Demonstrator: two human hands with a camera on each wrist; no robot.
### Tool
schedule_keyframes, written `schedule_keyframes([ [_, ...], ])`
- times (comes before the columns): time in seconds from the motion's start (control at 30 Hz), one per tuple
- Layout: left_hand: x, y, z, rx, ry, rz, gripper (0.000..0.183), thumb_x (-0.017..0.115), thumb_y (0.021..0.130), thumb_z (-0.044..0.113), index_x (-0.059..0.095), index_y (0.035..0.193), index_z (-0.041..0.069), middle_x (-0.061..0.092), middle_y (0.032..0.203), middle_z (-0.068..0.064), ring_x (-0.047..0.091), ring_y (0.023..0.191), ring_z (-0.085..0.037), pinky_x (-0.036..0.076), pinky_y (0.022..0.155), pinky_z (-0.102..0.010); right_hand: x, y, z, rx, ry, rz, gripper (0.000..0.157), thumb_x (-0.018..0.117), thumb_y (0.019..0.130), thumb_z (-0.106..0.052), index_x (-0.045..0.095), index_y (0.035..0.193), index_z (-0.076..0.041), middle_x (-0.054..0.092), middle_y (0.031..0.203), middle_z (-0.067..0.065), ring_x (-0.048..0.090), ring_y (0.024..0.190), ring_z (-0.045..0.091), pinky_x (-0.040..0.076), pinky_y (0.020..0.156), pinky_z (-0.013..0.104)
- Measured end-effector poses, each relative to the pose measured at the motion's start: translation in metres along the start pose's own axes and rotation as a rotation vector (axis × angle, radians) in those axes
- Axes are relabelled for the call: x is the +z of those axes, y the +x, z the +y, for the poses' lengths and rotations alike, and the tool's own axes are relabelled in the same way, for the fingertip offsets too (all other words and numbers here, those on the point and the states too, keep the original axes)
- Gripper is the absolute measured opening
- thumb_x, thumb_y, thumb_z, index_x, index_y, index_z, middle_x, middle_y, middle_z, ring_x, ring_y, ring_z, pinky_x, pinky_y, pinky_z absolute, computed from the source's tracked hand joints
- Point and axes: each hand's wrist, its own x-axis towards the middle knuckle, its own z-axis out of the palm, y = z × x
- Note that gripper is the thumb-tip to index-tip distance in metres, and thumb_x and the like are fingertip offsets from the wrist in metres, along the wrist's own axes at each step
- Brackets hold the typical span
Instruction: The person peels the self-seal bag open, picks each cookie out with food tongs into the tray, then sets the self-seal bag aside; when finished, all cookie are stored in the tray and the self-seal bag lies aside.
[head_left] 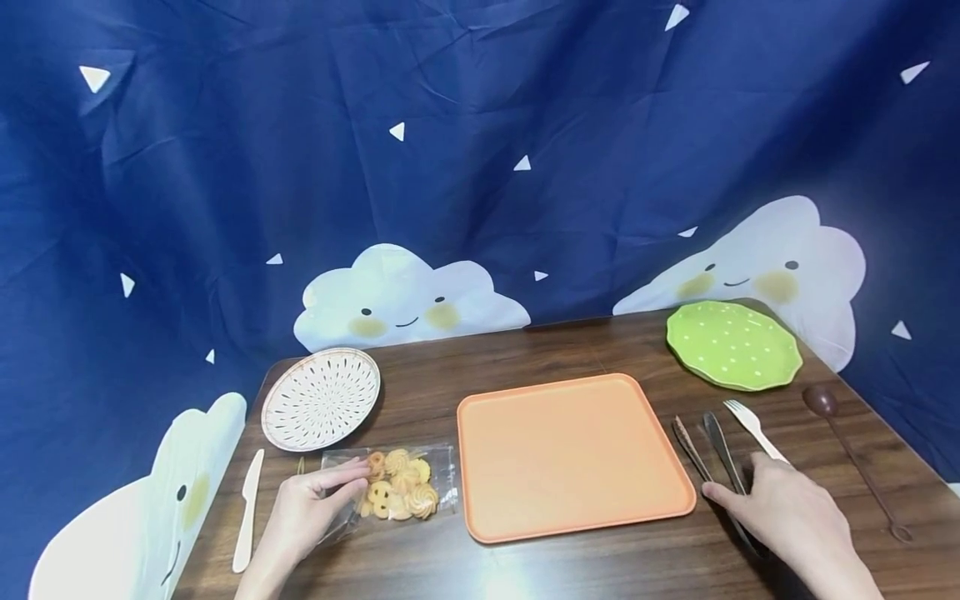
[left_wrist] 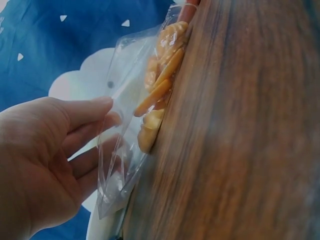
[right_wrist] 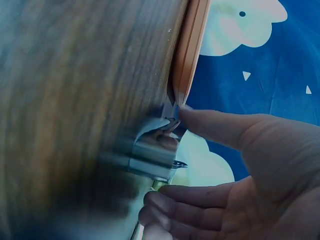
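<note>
A clear bag of cookies [head_left: 403, 483] lies on the table left of the orange tray. My left hand [head_left: 309, 510] is at the bag's left end, fingertips over the nearest cookies. In the left wrist view, the bag's loose plastic [left_wrist: 112, 170] stands up in front of the fingers, and the thumb is apart from them. Metal tongs [head_left: 724, 450] lie right of the tray, arms spread. My right hand [head_left: 797, 512] straddles them, thumb on the left side and fingers on the right. The right wrist view shows a gap between thumb and fingers, with the tongs [right_wrist: 155, 152] there.
The orange tray [head_left: 573, 458] occupies the table's middle. A white speckled plate [head_left: 322, 400] and a white knife [head_left: 249, 508] are on the left. Rightward are a green dotted plate [head_left: 733, 346], a white fork [head_left: 753, 427] and a brown long-handled spoon [head_left: 821, 402]. A blue curtain [head_left: 480, 167] hangs behind.
</note>
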Motion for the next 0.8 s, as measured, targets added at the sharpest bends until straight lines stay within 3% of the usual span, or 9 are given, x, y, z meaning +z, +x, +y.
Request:
schedule_keyframes([
  [0.1, 0.001, 0.001, 0.001, 0.003, 0.010, 0.008, 0.017, 0.083, 0.082, 0.021, 0.082, 0.099, 0.023, 0.079, 0.110, 0.011, 0.072, 0.107, 0.000, 0.041, 0.093, 0.005, 0.001, 0.003, 0.001, 0.018, 0.004, -0.069, 0.064, 0.067, 0.083, -0.069, 0.061, 0.090, -0.005, 0.069, 0.087, 0.024, 0.067, 0.078, 0.046, 0.048, 0.059, 0.054],
  [0.23, 0.006, 0.007, 0.003, -0.010, 0.032, -0.009, 0.017, 0.083, 0.083, 0.025, 0.082, 0.100, 0.028, 0.078, 0.112, 0.012, 0.073, 0.108, -0.003, 0.037, 0.096, 0.006, 0.001, 0.001, 0.008, 0.054, 0.004, -0.133, 0.048, 0.069, 0.084, -0.060, 0.064, 0.082, -0.013, 0.070, 0.080, 0.013, 0.068, 0.076, 0.038, 0.048, 0.058, 0.051],
  [0.33, 0.008, 0.012, 0.005, -0.027, 0.040, -0.018, 0.017, 0.083, 0.084, 0.028, 0.081, 0.101, 0.030, 0.078, 0.114, 0.014, 0.072, 0.110, -0.003, 0.036, 0.098, 0.005, -0.004, 0.001, 0.010, 0.041, 0.000, -0.098, 0.040, 0.067, 0.088, -0.054, 0.066, 0.082, -0.015, 0.072, 0.082, 0.017, 0.068, 0.076, 0.042, 0.047, 0.056, 0.051],
  [0.47, 0.009, 0.014, 0.009, -0.038, 0.028, -0.014, 0.017, 0.083, 0.083, 0.026, 0.082, 0.099, 0.029, 0.077, 0.112, 0.016, 0.072, 0.110, -0.002, 0.037, 0.097, 0.005, -0.014, 0.002, 0.000, -0.019, -0.005, 0.024, 0.033, 0.067, 0.091, -0.043, 0.065, 0.087, -0.011, 0.070, 0.082, 0.023, 0.065, 0.070, 0.045, 0.043, 0.052, 0.049],
  [0.63, 0.010, 0.012, 0.012, -0.020, 0.013, -0.012, 0.017, 0.083, 0.083, 0.025, 0.082, 0.100, 0.028, 0.078, 0.112, 0.015, 0.072, 0.110, -0.004, 0.039, 0.095, 0.004, -0.018, 0.004, -0.038, -0.204, 0.021, 0.243, 0.022, 0.073, 0.087, -0.030, 0.068, 0.094, -0.010, 0.071, 0.082, 0.012, 0.066, 0.071, 0.038, 0.044, 0.054, 0.051],
  [0.73, 0.010, 0.012, 0.013, -0.013, 0.011, -0.014, 0.017, 0.083, 0.083, 0.027, 0.082, 0.100, 0.027, 0.078, 0.113, 0.014, 0.072, 0.111, -0.005, 0.040, 0.096, 0.004, -0.014, 0.006, -0.073, -0.364, 0.033, 0.322, 0.021, 0.080, 0.081, -0.025, 0.073, 0.097, -0.013, 0.073, 0.090, 0.005, 0.070, 0.080, 0.032, 0.052, 0.065, 0.052],
  [0.8, 0.010, 0.011, 0.013, -0.009, 0.013, -0.011, 0.017, 0.083, 0.083, 0.026, 0.082, 0.100, 0.028, 0.078, 0.113, 0.014, 0.072, 0.110, -0.005, 0.039, 0.096, 0.004, -0.012, 0.007, -0.098, -0.462, 0.033, 0.325, 0.025, 0.082, 0.079, -0.023, 0.074, 0.102, -0.014, 0.075, 0.097, 0.002, 0.072, 0.089, 0.028, 0.056, 0.073, 0.050],
])
